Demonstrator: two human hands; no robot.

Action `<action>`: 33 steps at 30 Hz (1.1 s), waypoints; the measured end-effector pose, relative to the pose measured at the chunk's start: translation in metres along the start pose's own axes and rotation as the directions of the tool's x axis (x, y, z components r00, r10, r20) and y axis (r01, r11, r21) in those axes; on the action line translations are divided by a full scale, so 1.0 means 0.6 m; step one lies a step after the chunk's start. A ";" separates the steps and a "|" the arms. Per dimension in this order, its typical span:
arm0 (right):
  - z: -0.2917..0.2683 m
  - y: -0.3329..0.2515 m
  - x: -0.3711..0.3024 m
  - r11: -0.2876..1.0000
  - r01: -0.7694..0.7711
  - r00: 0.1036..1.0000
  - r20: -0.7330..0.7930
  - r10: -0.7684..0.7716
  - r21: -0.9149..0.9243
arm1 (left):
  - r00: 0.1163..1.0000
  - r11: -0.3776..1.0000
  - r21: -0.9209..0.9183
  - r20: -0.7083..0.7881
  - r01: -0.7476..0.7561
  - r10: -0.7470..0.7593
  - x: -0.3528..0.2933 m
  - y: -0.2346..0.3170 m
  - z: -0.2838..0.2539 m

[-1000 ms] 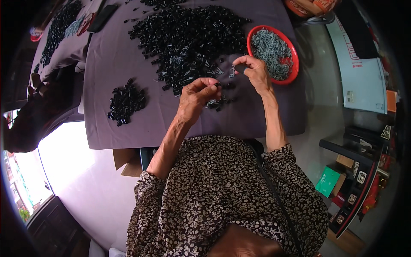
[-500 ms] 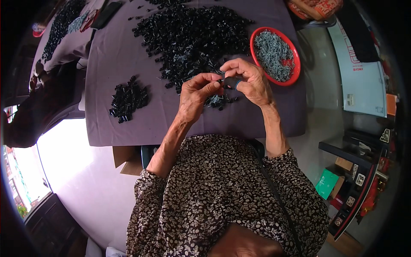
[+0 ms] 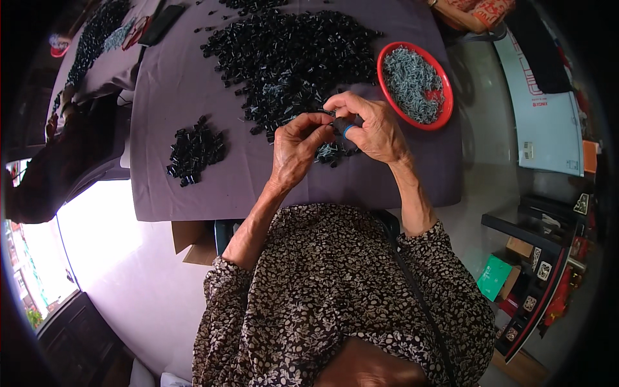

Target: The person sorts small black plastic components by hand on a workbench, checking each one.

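Note:
My left hand (image 3: 295, 147) and my right hand (image 3: 378, 129) meet over the near edge of a big heap of small black plastic pieces (image 3: 293, 55). Thumb and fingers of both are pinched around something tiny, mostly hidden between the fingertips. The right thumb wears a black finger cover (image 3: 345, 126) with a blue rim. Just below the fingers lies a small cluster of silvery screws (image 3: 327, 153). A separate small pile of black pieces (image 3: 195, 151) sits to the left. At the right stands a red oval basin (image 3: 449, 106) of silvery screws (image 3: 409, 77).
A grey-purple cloth (image 3: 258, 197) covers the table. On the far left, a person in dark clothing (image 3: 84, 145) sits by more black pieces (image 3: 97, 42). Another person's arm (image 3: 461, 14) shows at the top right. A low black shelf (image 3: 522, 235) stands on the right.
Both hands stay together over the heap, with small finger shifts. My right hand has moved slightly left and its thumb has turned. The arm at the top right has shifted.

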State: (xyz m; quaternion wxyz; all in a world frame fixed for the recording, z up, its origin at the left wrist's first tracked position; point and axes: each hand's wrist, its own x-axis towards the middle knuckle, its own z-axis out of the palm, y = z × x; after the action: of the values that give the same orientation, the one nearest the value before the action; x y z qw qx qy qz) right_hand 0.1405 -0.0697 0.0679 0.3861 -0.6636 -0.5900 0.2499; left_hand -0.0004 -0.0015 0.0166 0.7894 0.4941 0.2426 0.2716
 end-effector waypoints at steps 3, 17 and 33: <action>0.000 -0.004 0.005 0.998 -0.024 1.000 0.015 0.025 -0.060 | 1.000 1.000 -0.008 -0.018 0.000 0.000 0.000 0.003 -0.001; -0.030 0.052 0.037 0.990 -0.001 0.994 -0.108 0.016 0.144 | 0.994 0.977 -0.200 -0.094 -0.074 0.056 0.024 0.030 -0.027; 0.051 0.168 -0.057 0.915 0.041 0.998 -0.031 -0.059 -0.402 | 0.985 0.974 -0.184 -0.133 -0.134 0.110 0.000 0.033 -0.049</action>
State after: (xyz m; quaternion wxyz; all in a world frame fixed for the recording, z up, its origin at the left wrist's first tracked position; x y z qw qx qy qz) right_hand 0.1697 -0.0972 -0.0356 0.2607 -0.7184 -0.6372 0.0999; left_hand -0.0234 0.0249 0.0232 0.7990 0.4121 0.2322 0.3714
